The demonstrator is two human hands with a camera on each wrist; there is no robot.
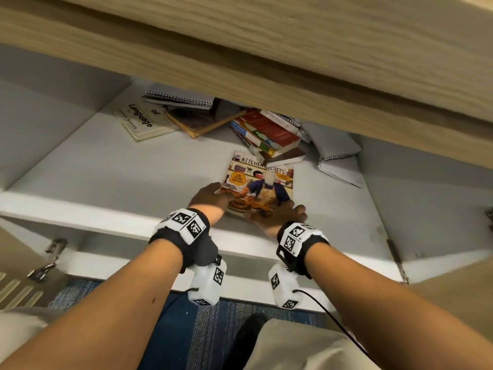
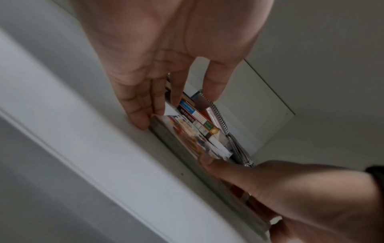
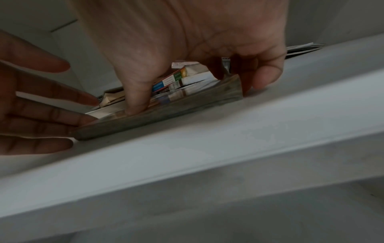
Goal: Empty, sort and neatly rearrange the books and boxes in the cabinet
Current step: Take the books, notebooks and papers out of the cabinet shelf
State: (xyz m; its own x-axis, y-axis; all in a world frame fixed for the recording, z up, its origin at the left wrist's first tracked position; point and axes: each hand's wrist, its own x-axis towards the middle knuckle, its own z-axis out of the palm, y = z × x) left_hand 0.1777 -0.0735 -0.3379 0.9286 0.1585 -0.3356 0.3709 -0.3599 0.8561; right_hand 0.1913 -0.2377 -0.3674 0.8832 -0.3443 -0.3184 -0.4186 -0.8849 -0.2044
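Observation:
A colourful "Kitchen Secrets" cookbook (image 1: 260, 185) lies flat near the front of the white cabinet shelf (image 1: 112, 182). My right hand (image 1: 277, 213) grips its near right corner, thumb on the cover and fingers curled round the edge, as the right wrist view shows on the cookbook (image 3: 166, 113). My left hand (image 1: 213, 194) is open, its straight fingertips (image 2: 143, 121) touching the shelf at the cookbook's (image 2: 187, 134) near left corner. Behind lie a tilted stack of books (image 1: 269, 134), a white "Language" book (image 1: 141, 121), a brown book (image 1: 202, 121) and a spiral notebook (image 1: 178, 98).
White spiral notebooks (image 1: 336, 150) slump at the shelf's right back. A wooden panel (image 1: 293, 62) overhangs the shelf and hides its far part. Door hinges (image 1: 48, 260) sit at the lower left. Blue carpet (image 1: 186, 329) lies below, between my knees.

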